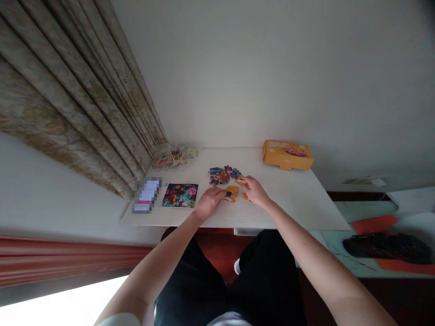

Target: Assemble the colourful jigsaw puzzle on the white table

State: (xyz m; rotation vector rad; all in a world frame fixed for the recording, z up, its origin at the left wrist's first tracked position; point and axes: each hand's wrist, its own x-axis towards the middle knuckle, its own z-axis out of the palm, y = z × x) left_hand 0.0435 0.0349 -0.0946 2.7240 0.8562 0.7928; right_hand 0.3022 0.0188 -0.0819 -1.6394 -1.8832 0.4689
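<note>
On the white table, my right hand (255, 191) is closed, pinching an orange puzzle piece (241, 181) between thumb and fingers. My left hand (209, 202) is closed too, its fingertips at the edge of a dark-and-orange puzzle piece (229, 195). More orange pieces (233, 189) lie between the hands, and one orange bit (245, 196) shows under my right hand. Behind them sits a loose pile of dark, multicoloured puzzle pieces (224, 175). To the left of my left hand lies a colourful printed picture (180, 195). The fingers partly hide the pieces they touch.
A phone (147, 194), blurred out, lies at the table's (299, 208) left edge. Behind it rests a clear plastic bag of pieces (173, 157). A yellow puzzle box (288, 155) stands at the back right. The wall (234, 90) bounds the back, and a patterned curtain (88, 86) hangs left.
</note>
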